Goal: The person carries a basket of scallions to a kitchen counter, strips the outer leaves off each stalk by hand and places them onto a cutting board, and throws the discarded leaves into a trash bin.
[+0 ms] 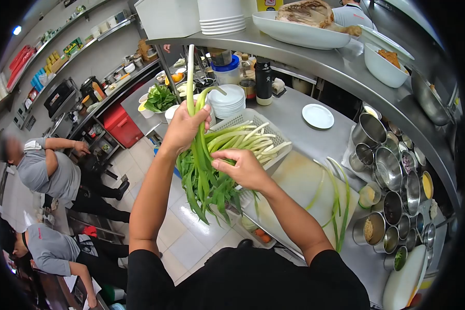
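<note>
My left hand (185, 128) is closed around a spring onion (190, 77), its pale root end pointing up and its green part hanging below. My right hand (245, 168) is beside the hanging leaves, thumb and fingers pinched at the green part; the exact contact is partly hidden. Beneath both hands, a mass of long green leaves (204, 188) spills over the counter's edge. More spring onions lie in a pale perforated basket (282, 153), white ends towards the right. A few loose green strands (339, 199) rest on a white cutting board (289, 194) to the right.
Stacked white plates (227, 101) and a black bottle (263, 80) stand behind the basket. A small plate (318, 116) sits on the steel counter. Several metal containers (387, 165) crowd the right. Overhead runs a steel shelf (232, 40) with dishes. Two people stand at left, another beyond the shelf.
</note>
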Available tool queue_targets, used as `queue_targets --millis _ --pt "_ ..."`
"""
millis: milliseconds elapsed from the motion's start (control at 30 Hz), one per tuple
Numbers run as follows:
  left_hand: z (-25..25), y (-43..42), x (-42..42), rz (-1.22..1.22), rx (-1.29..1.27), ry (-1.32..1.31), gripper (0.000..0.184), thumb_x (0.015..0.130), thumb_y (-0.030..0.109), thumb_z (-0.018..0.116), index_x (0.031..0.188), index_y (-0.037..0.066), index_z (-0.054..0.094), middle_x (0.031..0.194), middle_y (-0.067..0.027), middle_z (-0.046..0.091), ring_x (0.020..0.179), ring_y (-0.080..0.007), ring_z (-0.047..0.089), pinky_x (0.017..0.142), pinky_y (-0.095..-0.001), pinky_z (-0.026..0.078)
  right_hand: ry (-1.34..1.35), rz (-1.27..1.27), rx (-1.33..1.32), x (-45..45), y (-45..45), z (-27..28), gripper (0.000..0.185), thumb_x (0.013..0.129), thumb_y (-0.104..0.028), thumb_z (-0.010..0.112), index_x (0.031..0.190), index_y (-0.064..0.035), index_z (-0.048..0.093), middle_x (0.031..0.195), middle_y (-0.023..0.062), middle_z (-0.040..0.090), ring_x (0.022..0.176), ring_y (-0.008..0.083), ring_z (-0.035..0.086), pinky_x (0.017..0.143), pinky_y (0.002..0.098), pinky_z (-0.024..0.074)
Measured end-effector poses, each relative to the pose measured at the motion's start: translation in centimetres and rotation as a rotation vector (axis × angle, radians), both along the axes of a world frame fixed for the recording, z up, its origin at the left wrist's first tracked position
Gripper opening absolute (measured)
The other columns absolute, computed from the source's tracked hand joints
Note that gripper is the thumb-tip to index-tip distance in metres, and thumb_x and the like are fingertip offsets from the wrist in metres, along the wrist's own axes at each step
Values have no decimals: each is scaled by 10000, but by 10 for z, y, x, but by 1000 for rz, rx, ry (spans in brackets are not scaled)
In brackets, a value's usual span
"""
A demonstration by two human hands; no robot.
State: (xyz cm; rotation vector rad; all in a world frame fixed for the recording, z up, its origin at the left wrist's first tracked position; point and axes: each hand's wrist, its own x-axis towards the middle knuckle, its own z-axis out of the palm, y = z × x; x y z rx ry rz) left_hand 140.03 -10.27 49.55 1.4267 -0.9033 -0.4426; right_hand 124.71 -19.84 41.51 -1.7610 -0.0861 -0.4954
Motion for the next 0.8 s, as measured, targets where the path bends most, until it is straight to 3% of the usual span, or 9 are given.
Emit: queue_targets --millis 67,200,233,333,567,633,700,733,800 --pt "-4 -1 -5 18 -17 18 191 907 176 588 947 41 459 712 -16 543 567 -80 519 500 -215 432 -34 -14 -16 6 5 -8 218 864 -190 597 962 -2 648 692 32 606 576 54 472 519 236 380" --pt "-14 -4 -7 117 -68 4 205 912 185 579 943 33 446 702 -19 537 548 -82 511 487 -219 432 163 -109 80 2 6 -10 165 851 -145 524 756 -23 581 565 -37 455 511 23 385 456 230 296" --pt "-17 -6 -8 167 -63 -18 210 913 191 579 940 32 444 697 -18 534 541 -81 509 483 -220 431 175 -115 88 7 6 -19 165 851 -145 524 756 -23 581 565 -37 455 511 23 385 456 230 296" --pt "-24 -7 -11 239 -83 1 218 919 206 571 952 32 444 688 -15 527 531 -77 500 475 -219 425 85 -174 512 21 6 -34 128 850 -120 487 753 -73 557 628 -43 461 485 34 355 433 198 272" --pt "-18 6 14 250 -124 98 223 918 232 563 892 30 473 693 -25 528 528 -91 508 470 -228 430 100 -193 686 -2 -3 -33 74 878 -100 513 864 -54 570 701 -3 523 557 37 428 453 183 316" --pt "-23 8 22 212 -158 187 222 919 230 560 875 28 477 694 -33 532 543 -97 512 488 -241 437 33 -151 661 -10 -7 -39 87 886 -120 546 921 -52 588 753 0 553 555 34 436 468 171 328" --pt "-29 7 24 232 -162 200 171 915 177 543 864 27 479 701 -38 533 562 -112 519 506 -261 447 76 -126 366 -21 -3 -31 145 893 -161 563 971 -48 608 811 7 571 580 25 455 493 170 345" --pt "-32 6 24 224 -149 229 145 908 147 532 866 21 473 702 -42 531 564 -122 520 509 -268 450 102 -103 277 -26 3 -22 173 888 -156 569 986 -23 620 812 37 597 699 123 550 664 248 440" --pt "-37 3 23 214 -122 289 90 885 67 497 903 2 438 756 -75 527 617 -155 541 539 -299 484 1 -155 82 -19 13 -31 185 874 -150 590 990 -8 615 806 67 598 706 154 562 670 261 444"
